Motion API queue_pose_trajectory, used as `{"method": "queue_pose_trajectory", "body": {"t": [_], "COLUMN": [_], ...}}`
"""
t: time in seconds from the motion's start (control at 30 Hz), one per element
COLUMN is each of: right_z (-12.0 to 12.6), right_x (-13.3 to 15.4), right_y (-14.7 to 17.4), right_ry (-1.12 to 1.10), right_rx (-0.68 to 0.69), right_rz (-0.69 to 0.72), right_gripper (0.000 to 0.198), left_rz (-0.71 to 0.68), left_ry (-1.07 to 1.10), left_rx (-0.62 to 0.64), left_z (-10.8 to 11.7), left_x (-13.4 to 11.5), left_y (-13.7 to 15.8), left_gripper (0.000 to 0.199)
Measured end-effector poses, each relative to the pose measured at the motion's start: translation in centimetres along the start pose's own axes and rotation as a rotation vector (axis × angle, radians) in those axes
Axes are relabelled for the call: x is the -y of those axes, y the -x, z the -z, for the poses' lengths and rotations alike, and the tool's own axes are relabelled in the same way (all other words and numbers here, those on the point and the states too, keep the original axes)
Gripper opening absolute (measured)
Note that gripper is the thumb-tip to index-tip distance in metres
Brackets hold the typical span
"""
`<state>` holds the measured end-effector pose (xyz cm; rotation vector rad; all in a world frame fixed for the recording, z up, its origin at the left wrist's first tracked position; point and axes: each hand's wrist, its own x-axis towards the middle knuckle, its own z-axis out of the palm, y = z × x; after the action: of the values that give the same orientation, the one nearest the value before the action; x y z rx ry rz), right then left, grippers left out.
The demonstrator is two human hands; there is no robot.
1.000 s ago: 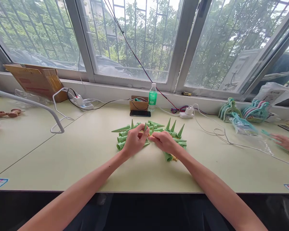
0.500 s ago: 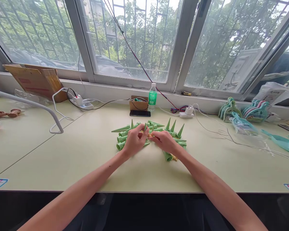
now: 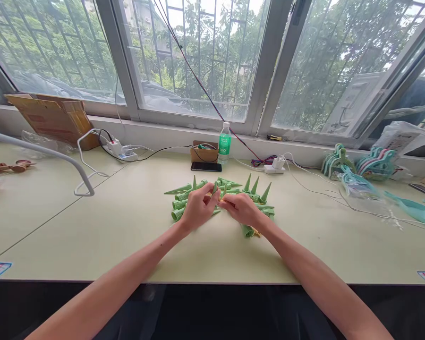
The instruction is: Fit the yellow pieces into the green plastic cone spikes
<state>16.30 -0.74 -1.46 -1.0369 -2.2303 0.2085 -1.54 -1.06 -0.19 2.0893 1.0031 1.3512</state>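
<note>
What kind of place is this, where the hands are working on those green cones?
Probably a small hand-assembly workshop: a long shared table under windows, a pile of identical green cones, stacked plastic hangers and power strips.

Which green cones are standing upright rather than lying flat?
The three green cones just behind the right hand stand point up in a row; the rest of the pile lies on its side.

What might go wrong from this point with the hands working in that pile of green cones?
The left hand and right hand pinch a small piece amid the green cones; it may slip into the pile. Three upright cones stand just behind the right hand; a nudge could topple them.
</note>
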Motion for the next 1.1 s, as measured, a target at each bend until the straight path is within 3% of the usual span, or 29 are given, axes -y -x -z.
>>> {"method": "queue_pose_trajectory", "body": {"t": [1.1], "right_z": [-0.16], "right_x": [-0.01], "right_y": [-0.04], "right_ry": [0.065], "right_rx": [-0.007], "right_rz": [-0.014], "right_gripper": [0.042], "left_rz": [-0.035], "left_ry": [-0.027], "left_rx": [0.002], "left_z": [0.04], "left_x": [-0.25], "left_y": [0.0], "left_gripper": [0.022]}}
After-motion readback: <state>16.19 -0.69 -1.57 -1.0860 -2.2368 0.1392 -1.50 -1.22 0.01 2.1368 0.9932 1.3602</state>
